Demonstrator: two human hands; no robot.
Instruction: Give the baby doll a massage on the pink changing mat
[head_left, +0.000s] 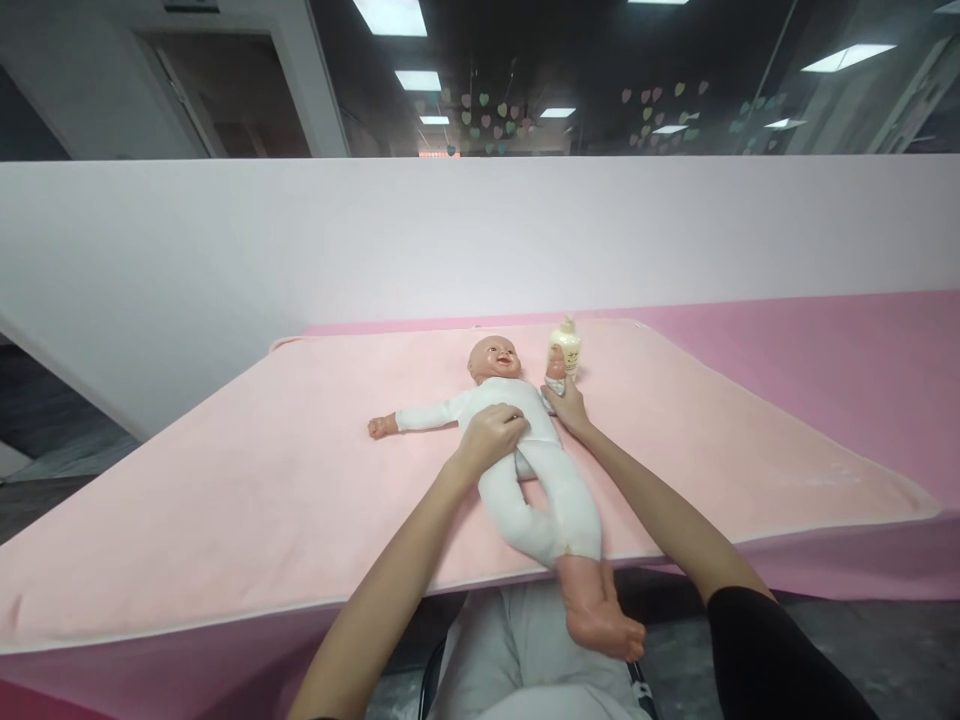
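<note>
A baby doll (544, 440) with a white cloth body lies on its back on the pink mat, its head toward the wall and its feet hanging over the near edge. My left hand (493, 437) rests on the doll's belly with its fingers curled; whether it pinches the cloth is hidden. My right hand (568, 405) is wrapped round the doll's bent arm (555, 378), near the wrist. Just behind that arm stands a pale yellow pump bottle (568, 346). The doll's other arm (424, 416) stretches out to the left.
The pink mat (247, 480) covers most of the table, over a darker pink cloth (840, 360). A white low wall (480, 240) runs along the back, with dark glass above it. My lap is below the near edge.
</note>
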